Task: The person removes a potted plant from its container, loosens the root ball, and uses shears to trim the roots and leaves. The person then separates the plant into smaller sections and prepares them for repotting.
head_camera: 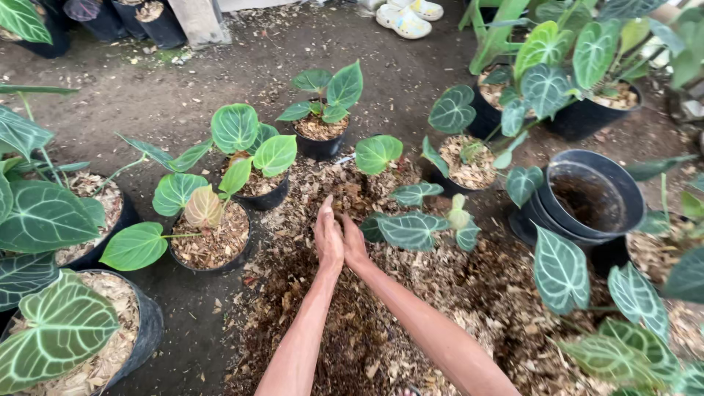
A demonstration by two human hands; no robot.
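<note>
Left hand (328, 238) and right hand (354, 242) pressed together, fingers closed, empty, above wood-chip mix (411, 293), potted plant (213, 235) nearby

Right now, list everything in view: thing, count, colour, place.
Potted plants: about seven, green veined leaves in black pots, in an arc around the mulch.
Empty pots: a nested stack, black, tilted at the right.
Mulch pile: one, brown chips and husk, centre ground.
Loose plant: one, dark green leaves, lying on the mulch beside the hands.
Shoes: a pair, pale, top edge.
Dirt floor: brown, upper left.
Left hand: bare, palm pressed to the other, above the mulch.
Right hand: bare, pressed against the left; I cannot tell if anything is held between.
</note>
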